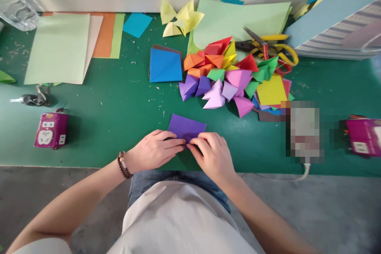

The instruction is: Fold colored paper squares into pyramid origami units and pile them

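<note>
A sheet of purple paper (188,124) lies on the green table close to its front edge, its lower part covered by my fingers. My left hand (156,147), with a beaded bracelet on the wrist, presses its fingertips on the paper's lower edge. From the other side my right hand (212,151) pinches the same edge, its thumb and fingers nearly touching the left fingertips. Beyond the paper sits a heap of folded paper pieces (218,91) in purple, pink, orange, red, yellow and green. A stack of blue square paper (166,65) is left of the heap.
Scissors (264,47) lie behind the heap. Pale green sheets (59,47) and keys (37,97) are at left, near a purple box (51,129). Yellow folded pieces (181,18) stand by the wall. At right are a blurred-out device (305,131) with a cable and another purple box (364,137).
</note>
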Available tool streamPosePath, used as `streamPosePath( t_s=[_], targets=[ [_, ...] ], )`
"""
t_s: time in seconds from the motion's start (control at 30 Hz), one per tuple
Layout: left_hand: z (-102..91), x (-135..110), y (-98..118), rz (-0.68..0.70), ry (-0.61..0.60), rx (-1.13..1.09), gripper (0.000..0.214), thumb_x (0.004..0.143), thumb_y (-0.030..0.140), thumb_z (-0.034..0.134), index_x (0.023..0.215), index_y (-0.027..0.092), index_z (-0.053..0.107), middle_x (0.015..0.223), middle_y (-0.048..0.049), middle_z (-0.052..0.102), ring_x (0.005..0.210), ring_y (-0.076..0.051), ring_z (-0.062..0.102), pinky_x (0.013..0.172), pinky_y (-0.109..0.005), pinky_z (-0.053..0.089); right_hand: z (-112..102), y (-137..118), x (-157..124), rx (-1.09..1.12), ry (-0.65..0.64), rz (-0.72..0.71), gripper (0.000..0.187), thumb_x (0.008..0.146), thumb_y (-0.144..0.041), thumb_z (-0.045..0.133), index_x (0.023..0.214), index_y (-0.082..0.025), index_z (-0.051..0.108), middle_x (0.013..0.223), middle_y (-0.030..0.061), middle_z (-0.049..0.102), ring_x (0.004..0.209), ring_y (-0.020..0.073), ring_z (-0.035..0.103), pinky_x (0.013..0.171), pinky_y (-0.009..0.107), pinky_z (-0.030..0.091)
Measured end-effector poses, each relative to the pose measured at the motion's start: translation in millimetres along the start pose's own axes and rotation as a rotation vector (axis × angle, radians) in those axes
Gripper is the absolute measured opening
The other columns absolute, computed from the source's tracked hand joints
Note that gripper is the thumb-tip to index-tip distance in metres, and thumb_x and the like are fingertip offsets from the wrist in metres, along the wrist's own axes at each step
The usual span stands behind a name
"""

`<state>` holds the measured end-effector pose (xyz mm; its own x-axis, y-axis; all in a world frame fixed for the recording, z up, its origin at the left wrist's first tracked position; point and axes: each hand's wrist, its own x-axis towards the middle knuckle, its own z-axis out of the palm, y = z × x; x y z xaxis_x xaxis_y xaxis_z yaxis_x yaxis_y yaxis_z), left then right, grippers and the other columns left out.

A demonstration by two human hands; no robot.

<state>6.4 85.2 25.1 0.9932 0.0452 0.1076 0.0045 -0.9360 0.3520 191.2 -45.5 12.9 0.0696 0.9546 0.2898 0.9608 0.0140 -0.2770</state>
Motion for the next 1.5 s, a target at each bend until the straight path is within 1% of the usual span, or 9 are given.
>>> streamPosePath(
  t_s=[0.17, 0.3, 0.67, 0.87, 1.07, 1.2, 1.3, 1.37, 1.5],
  targets=[
    [2.4, -0.3, 1.9, -0.064, 0.012, -0.027, 0.033, 0.097, 0.023, 0.043, 0.129, 0.018, 0.051, 0.127, -0.0048, 0.063, 0.118, -0.019, 0.053, 0.093, -0.036, 0.045, 7.1, -4.8, -7.8, 0.022, 0.113, -0.049, 0.008, 0.088, -0.022, 0.063, 0.081, -0.021, 0.066, 0.079, 0.005, 0.057, 0.074, 0.0182, 0.048, 0.067, 0.032, 0.036],
    [4.4, -0.5, 2.0, -0.104, -0.007, -0.052, 0.037, 0.095, 0.023, 0.045, 0.131, 0.015, 0.047, 0.123, -0.0097, 0.063, 0.117, -0.019, 0.055, 0.094, -0.037, 0.046, 9.3, -10.4, -7.0, 0.038, 0.08, -0.107, 0.013, 0.088, -0.02, 0.062, 0.076, -0.021, 0.064, 0.071, 0.0022, 0.057, 0.072, 0.0175, 0.047, 0.065, 0.032, 0.033],
    [4.6, -0.9, 1.6, -0.114, -0.012, -0.075, 0.039, 0.095, 0.024, 0.045, 0.133, 0.016, 0.045, 0.124, -0.0097, 0.063, 0.118, -0.021, 0.053, 0.094, -0.038, 0.046, 12.9, -22.7, -10.6, 0.135, 0.073, -0.088, 0.014, 0.088, -0.02, 0.063, 0.074, -0.02, 0.063, 0.068, 0.0012, 0.057, 0.07, 0.0168, 0.047, 0.065, 0.032, 0.032],
    [5.0, -1.5, 1.6, -0.109, -0.008, -0.073, 0.04, 0.095, 0.024, 0.046, 0.134, 0.016, 0.045, 0.124, -0.0086, 0.063, 0.118, -0.021, 0.052, 0.094, -0.038, 0.045, 10.1, -18.5, -11.8, 0.157, 0.134, 0.069, 0.013, 0.088, -0.023, 0.063, 0.075, -0.02, 0.064, 0.071, 0.0023, 0.056, 0.072, 0.0165, 0.05, 0.067, 0.031, 0.034],
    [6.4, -1.6, 0.8, -0.102, -0.006, -0.069, 0.04, 0.094, 0.024, 0.047, 0.133, 0.015, 0.046, 0.124, -0.0085, 0.063, 0.118, -0.022, 0.052, 0.094, -0.038, 0.045, 14.6, -25.3, -10.1, 0.078, 0.068, 0.002, 0.024, 0.089, -0.02, 0.06, 0.065, -0.02, 0.059, 0.066, 0.0016, 0.054, 0.07, 0.0171, 0.049, 0.065, 0.032, 0.032],
    [4.2, -0.7, 2.0, -0.114, -0.017, -0.046, 0.04, 0.094, 0.024, 0.046, 0.134, 0.016, 0.046, 0.123, -0.0094, 0.064, 0.118, -0.021, 0.053, 0.094, -0.038, 0.046, 11.3, -27.6, -14.7, 0.19, 0.05, 0.003, 0.017, 0.088, -0.021, 0.062, 0.071, -0.021, 0.063, 0.067, 0.0008, 0.058, 0.069, 0.0162, 0.052, 0.065, 0.032, 0.036],
    [1.5, -1.1, 4.5, -0.11, -0.019, -0.019, 0.039, 0.096, 0.023, 0.044, 0.134, 0.016, 0.048, 0.126, -0.0076, 0.063, 0.12, -0.02, 0.052, 0.095, -0.037, 0.045, 2.7, -20.1, -21.9, 0.317, 0.086, 0.133, 0.003, 0.088, -0.023, 0.063, 0.087, -0.023, 0.066, 0.078, 0.0024, 0.065, 0.076, 0.0172, 0.058, 0.07, 0.033, 0.043],
    [0.9, -2.4, 9.2, -0.102, -0.023, 0.004, 0.037, 0.097, 0.026, 0.044, 0.132, 0.018, 0.051, 0.132, -0.0055, 0.06, 0.123, -0.02, 0.05, 0.098, -0.036, 0.044, -3.9, -12.0, -27.9, 0.377, 0.132, 0.313, 0.014, 0.089, -0.023, 0.06, 0.103, -0.023, 0.063, 0.09, 0.004, 0.069, 0.077, 0.0175, 0.06, 0.072, 0.035, 0.048],
    [8.1, -4.7, 32.7, -0.181, -0.042, 0.094, 0.04, 0.096, 0.037, 0.046, 0.131, 0.019, 0.054, 0.143, -0.0047, 0.051, 0.127, -0.023, 0.047, 0.1, -0.037, 0.043, -11.6, -2.5, -37.5, 0.529, 0.19, 0.557, 0.014, 0.088, -0.023, 0.06, 0.102, -0.023, 0.061, 0.093, 0.0041, 0.071, 0.082, 0.0178, 0.066, 0.071, 0.033, 0.053]
  ],
)
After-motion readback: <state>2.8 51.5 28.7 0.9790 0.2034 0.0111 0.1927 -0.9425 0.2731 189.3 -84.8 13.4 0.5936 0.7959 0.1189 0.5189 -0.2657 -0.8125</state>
